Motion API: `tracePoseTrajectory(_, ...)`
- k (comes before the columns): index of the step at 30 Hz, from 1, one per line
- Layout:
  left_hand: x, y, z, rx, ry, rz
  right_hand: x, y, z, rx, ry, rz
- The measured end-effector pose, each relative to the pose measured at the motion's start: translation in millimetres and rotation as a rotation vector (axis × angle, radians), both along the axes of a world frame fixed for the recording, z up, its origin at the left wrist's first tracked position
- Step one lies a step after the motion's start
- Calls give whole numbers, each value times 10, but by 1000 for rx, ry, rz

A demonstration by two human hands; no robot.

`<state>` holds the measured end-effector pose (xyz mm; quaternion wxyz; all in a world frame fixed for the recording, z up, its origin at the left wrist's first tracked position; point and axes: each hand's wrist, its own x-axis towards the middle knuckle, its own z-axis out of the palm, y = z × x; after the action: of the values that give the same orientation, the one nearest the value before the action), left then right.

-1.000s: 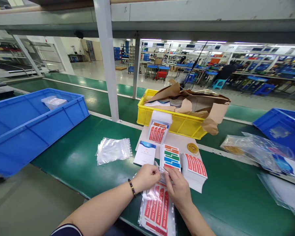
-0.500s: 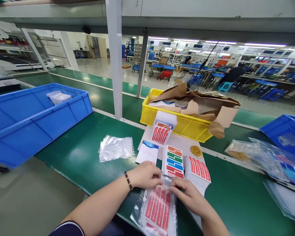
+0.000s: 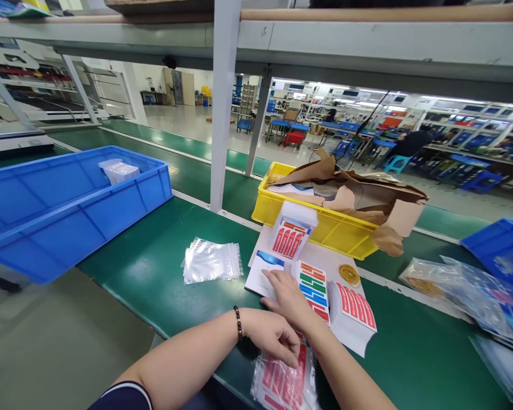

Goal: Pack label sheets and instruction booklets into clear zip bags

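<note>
My left hand (image 3: 273,339) hovers over or rests on the upper part of a clear plastic bag (image 3: 288,381) that has red-printed label sheets inside. Its fingers are curled, and what they hold, if anything, is hidden. Crossing beyond it, my right hand (image 3: 285,296) lies with fingers stretched over a white booklet with a blue top (image 3: 256,276), fingertips touching its face. Just right of that hand is a stack of multicoloured label sheets (image 3: 314,287). A thicker stack of red label sheets (image 3: 354,316) is beside it. Another stack with red labels (image 3: 290,236) leans against the yellow crate.
Clear plastic bags (image 3: 214,262) lie on the green table (image 3: 154,273). A blue crate (image 3: 85,222) stands left; a yellow crate (image 3: 320,230) with brown paper is behind. Rubber bands (image 3: 349,275) sit right of the stacks. A white post (image 3: 222,114) rises behind.
My right hand has left the bag and moved up and left onto the booklet. My left hand has shifted down over the bag, fingers now curled. The view has shifted slightly.
</note>
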<state>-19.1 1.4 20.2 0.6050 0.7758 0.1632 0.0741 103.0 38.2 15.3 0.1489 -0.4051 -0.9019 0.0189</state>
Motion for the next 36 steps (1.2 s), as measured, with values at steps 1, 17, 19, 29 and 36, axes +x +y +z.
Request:
tracePoseTrajectory(1, -1, 7, -4, -26, -9, -2, -55, 23, -30, 8, -28, 9)
tracePoseTrajectory(17, 23, 201, -82, -1002, -254, 525, 660, -320, 655, -138, 222, 112)
tracePoseTrajectory(19, 50, 187, -119, -1043, -273, 615, 750, -365, 705, -253, 244, 142)
tracePoseTrajectory(29, 65, 68, -167, -1019, -407, 454, 1187, 569, 264, -305, 8, -509)
tracePoseTrajectory(36, 81, 24, -109, -996, -394, 433, 1205, 726, 292, -400, -107, -522)
